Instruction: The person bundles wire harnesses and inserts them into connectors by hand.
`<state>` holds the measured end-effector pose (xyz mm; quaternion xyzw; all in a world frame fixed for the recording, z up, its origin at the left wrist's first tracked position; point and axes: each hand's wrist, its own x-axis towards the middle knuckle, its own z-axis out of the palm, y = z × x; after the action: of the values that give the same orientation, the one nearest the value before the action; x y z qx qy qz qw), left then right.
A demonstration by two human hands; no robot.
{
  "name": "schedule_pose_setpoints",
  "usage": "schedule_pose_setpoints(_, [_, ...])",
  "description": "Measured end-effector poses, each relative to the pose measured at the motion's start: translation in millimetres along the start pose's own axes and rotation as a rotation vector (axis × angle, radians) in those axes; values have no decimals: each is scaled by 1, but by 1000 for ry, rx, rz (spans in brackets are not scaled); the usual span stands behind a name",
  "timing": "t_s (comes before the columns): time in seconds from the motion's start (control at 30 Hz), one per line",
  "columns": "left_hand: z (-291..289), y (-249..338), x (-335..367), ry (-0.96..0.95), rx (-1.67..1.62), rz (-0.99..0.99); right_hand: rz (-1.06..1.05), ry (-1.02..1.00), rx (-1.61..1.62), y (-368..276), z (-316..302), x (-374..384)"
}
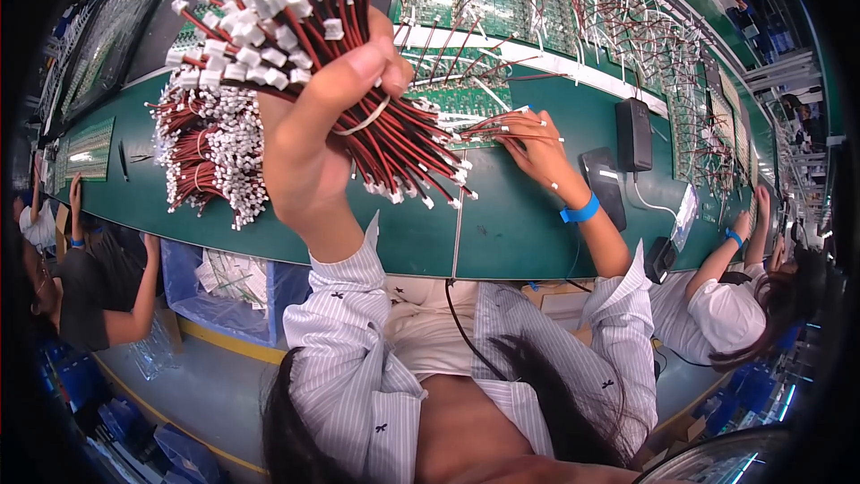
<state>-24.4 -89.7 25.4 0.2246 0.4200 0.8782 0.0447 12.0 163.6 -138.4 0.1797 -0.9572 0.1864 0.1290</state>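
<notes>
My left hand (315, 130) is raised and wrapped round a thick bundle of red-and-black connector wires (399, 139). A pale rubber band (365, 116) ties the bundle, and white plugs fan out at both its ends. Lower and to the right, my right hand (540, 154) has its fingers closed on a few loose connector wires (502, 128) of the same kind; a blue band (580, 208) circles that wrist. Just beyond, partly hidden by the bundle, lies a green circuit board (461, 81) with wires on it.
More tied wire bundles (202, 148) lie left on the green table (394, 237). Rows of wired circuit boards (555, 0) fill the far side. A black power adapter (635, 134) and a dark phone-like slab (602, 181) sit right. Below left is a blue bin (188, 291). People work on both sides.
</notes>
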Motion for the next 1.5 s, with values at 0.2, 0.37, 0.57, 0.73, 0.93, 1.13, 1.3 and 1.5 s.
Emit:
schedule_pose_setpoints(0.2, [4, -7, 0, -26, 94, -70, -44, -23, 24, 1, -4, 1])
schedule_pose_setpoints(0.37, [10, -15, 0, -64, 37, -155, 35, -43, 231, 11, -5, 0])
schedule_pose_setpoints(0.57, [16, -29, 3, -165, -18, -183, 248, -171, 413, -1, -93, -6])
schedule_pose_setpoints(0.73, [25, -37, 0, -159, 17, -238, -57, -46, 242, -74, -148, 7])
schedule_pose_setpoints(0.93, [39, -42, -4, -190, 241, -335, -35, 502, 592, -120, -140, 24])
schedule_pose_setpoints(1.13, [51, -46, -5, -130, 412, -443, 30, 659, 492, -118, -135, 32])
schedule_pose_setpoints(1.3, [53, -44, 0, -163, 423, -423, 79, 653, 529, -114, -134, 35])
schedule_pose_setpoints(1.5, [46, -42, -2, -157, 357, -391, 46, 679, 595, -112, -129, 38])
